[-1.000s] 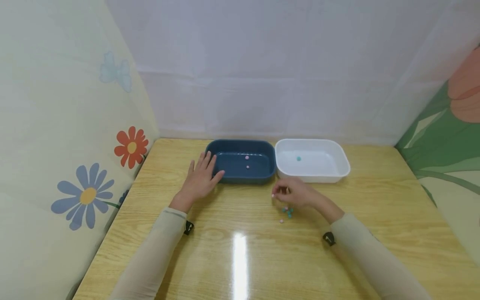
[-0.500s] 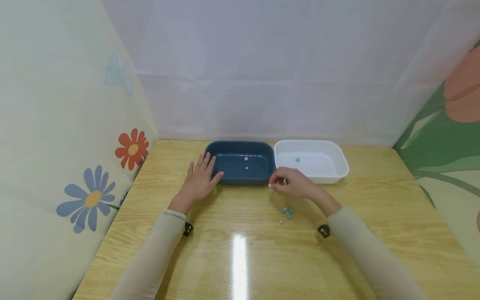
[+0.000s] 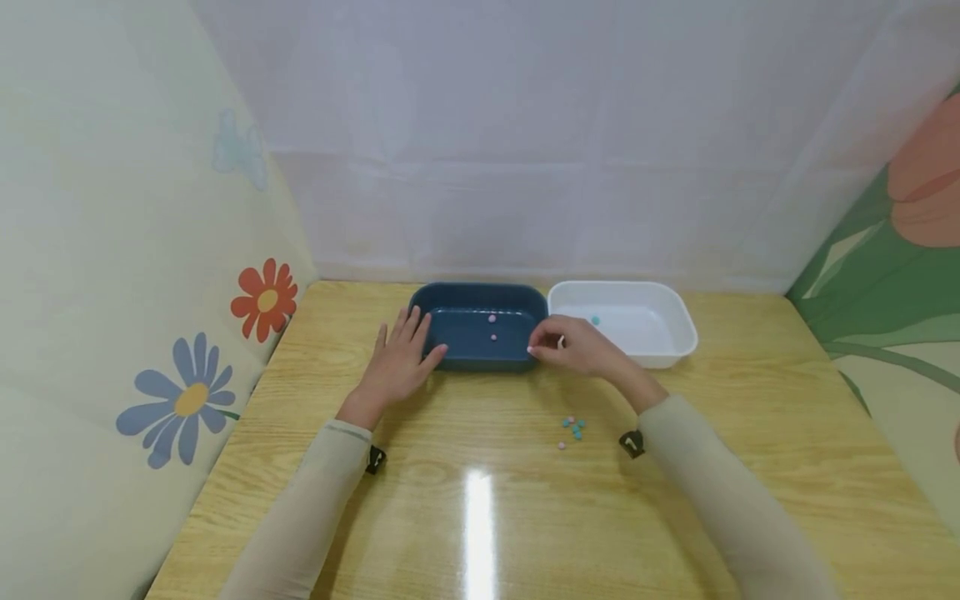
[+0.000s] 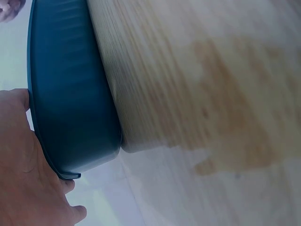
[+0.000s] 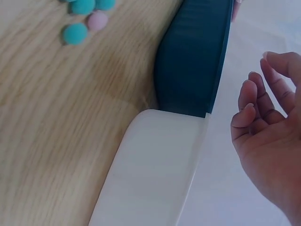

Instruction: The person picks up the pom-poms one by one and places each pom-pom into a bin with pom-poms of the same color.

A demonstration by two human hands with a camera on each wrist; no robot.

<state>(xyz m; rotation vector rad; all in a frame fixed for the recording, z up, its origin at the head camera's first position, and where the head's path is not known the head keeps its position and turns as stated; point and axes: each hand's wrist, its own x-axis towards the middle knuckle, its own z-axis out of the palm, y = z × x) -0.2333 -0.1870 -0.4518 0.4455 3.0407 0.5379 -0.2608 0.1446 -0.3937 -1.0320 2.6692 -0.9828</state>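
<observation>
The right hand (image 3: 573,348) has thumb and forefinger together, pinching a pale ball (image 3: 529,349) just above the near right corner of the dark blue tray (image 3: 457,333); its other fingers are bent. The left hand (image 3: 397,358) lies with fingers spread across that tray's left rim, thumb toward its near side. Two pink balls (image 3: 492,318) rest on the blue floor, right of the middle, leaving room between them and the left hand. The white tray (image 3: 641,333) stands end to end with the blue one, their rims meeting, and holds a teal ball (image 3: 596,321) toward its left. Both trays sit near the back edge of the tabletop (image 3: 442,450), close to the pale cloth (image 3: 480,192). In front, below the right hand, lie a loose cluster of teal balls (image 3: 576,430), a pink ball (image 3: 571,419) among them and another nearer the person. Wood grain stretches broadly to both side edges.
</observation>
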